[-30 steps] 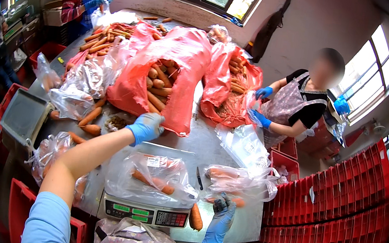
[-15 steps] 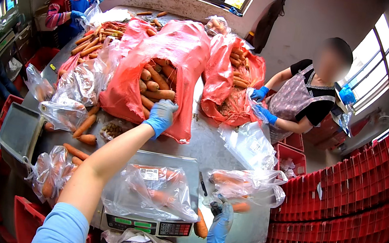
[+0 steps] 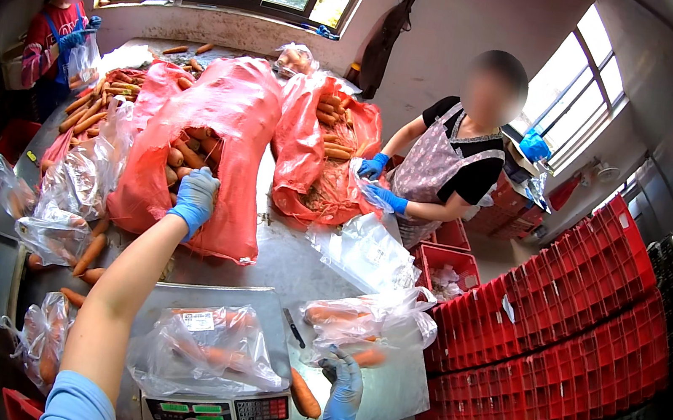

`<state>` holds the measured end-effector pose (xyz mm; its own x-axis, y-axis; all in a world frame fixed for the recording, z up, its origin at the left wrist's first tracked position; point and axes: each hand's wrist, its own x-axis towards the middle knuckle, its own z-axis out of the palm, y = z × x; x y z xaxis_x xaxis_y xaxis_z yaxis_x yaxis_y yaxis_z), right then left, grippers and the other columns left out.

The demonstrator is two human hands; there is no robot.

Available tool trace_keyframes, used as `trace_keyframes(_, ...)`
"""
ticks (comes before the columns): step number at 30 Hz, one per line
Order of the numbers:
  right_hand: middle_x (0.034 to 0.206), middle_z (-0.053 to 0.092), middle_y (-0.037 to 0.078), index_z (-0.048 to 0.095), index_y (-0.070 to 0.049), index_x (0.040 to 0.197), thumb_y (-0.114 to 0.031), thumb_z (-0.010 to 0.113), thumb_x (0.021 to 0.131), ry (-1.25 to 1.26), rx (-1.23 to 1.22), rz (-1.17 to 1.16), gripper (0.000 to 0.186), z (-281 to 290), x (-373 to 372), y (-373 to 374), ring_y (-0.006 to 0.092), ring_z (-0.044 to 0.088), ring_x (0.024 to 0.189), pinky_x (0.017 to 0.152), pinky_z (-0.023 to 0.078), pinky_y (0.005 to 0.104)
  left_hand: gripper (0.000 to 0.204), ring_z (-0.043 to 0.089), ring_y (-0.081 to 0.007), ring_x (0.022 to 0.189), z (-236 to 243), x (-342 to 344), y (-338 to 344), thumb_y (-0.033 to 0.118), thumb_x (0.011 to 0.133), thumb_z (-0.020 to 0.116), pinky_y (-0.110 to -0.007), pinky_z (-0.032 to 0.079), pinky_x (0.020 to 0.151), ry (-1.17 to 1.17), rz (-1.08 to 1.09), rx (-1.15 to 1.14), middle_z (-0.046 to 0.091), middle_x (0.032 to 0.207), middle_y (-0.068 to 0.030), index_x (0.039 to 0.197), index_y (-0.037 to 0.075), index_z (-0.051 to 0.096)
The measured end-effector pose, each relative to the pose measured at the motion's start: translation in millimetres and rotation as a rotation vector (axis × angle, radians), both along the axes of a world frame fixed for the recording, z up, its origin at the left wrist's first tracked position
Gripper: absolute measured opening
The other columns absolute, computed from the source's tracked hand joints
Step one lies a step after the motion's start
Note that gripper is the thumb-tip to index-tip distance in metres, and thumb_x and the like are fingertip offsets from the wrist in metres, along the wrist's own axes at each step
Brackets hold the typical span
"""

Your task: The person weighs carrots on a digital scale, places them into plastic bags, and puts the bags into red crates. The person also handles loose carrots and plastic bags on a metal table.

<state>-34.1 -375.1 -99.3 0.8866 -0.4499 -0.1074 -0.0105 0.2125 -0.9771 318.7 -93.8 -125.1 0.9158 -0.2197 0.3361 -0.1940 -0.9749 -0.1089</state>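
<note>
At the torn opening of a large red mesh sack (image 3: 236, 103), my left hand (image 3: 195, 198), in a blue glove, reaches in among the carrots (image 3: 189, 155). Its fingertips are hidden there, so its grip does not show. My right hand (image 3: 343, 398), gloved in blue with dark-stained fingertips, is low by the table's front edge. Its fingers are curled beside a clear plastic bag of carrots (image 3: 339, 316); what they hold is unclear. One loose carrot (image 3: 304, 394) lies left of that hand. Between my arms, a labelled bag of carrots (image 3: 219, 356) rests on a digital scale (image 3: 260, 306).
A black-handled knife (image 3: 294, 328) lies right of the scale. Bagged carrots (image 3: 44, 333) sit at left. A co-worker (image 3: 445, 156) handles a second red sack (image 3: 293, 153); another person (image 3: 56, 46) stands far left. Stacked red crates (image 3: 553, 306) flank the table's right side.
My view has swung right, so the scene sits further left. My left hand has gone deeper into the sack's opening. My right hand stays by the bag. The far-left person now holds a bag higher.
</note>
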Motion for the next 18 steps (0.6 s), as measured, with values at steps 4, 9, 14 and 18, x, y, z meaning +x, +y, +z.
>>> trace_keyframes(4, 0.092, 0.064, 0.007, 0.054, 0.0, 0.116, -0.025, 0.05, 0.094, -0.05, -0.028, 0.017, 0.033, -5.0, -11.2, -5.4, 0.0124, 0.061, 0.083, 0.079, 0.047, 0.0253, 0.009, 0.057, -0.0223, 0.073, -60.9, 22.6, 38.8, 0.02, 0.079, 0.059, -0.035, 0.046, 0.064, -0.185, -0.088, 0.084, 0.057, 0.081, -0.0074, 0.084, 0.013, 0.06)
trace_keyframes(9, 0.092, 0.062, 0.006, 0.057, -0.001, 0.112, -0.021, 0.052, 0.092, -0.051, 0.021, -0.044, 0.029, 4.5, -21.9, -11.0, 0.0132, 0.06, 0.084, 0.078, 0.047, 0.0255, 0.028, 0.059, -0.0343, 0.076, 49.4, -48.3, 27.4, 0.017, 0.078, 0.065, -0.044, 0.048, 0.068, -0.301, -0.105, -0.519, 0.059, 0.088, -0.0179, 0.1, 0.005, 0.054)
trace_keyframes(14, 0.096, 0.061, 0.007, 0.057, 0.001, 0.11, -0.016, 0.051, 0.09, -0.018, -0.018, -0.03, 0.026, 6.4, -20.9, -2.5, 0.015, 0.06, 0.086, 0.079, 0.048, 0.0267, 0.027, 0.062, -0.0302, 0.078, 88.6, -77.9, 85.6, 0.02, 0.076, 0.068, -0.039, 0.048, 0.071, -0.384, 0.064, -0.907, 0.063, 0.086, -0.0158, 0.095, 0.004, 0.057)
trace_keyframes(18, 0.092, 0.062, 0.006, 0.056, 0.0, 0.112, -0.018, 0.052, 0.09, -0.089, 0.033, 0.05, 0.029, 6.0, -20.0, 3.7, 0.013, 0.06, 0.083, 0.078, 0.047, 0.0255, 0.022, 0.061, -0.0223, 0.081, 71.8, -114.0, 142.2, 0.018, 0.088, 0.06, -0.036, 0.054, 0.073, -0.061, 0.068, -1.91, 0.061, 0.091, -0.0082, 0.102, 0.001, 0.058)
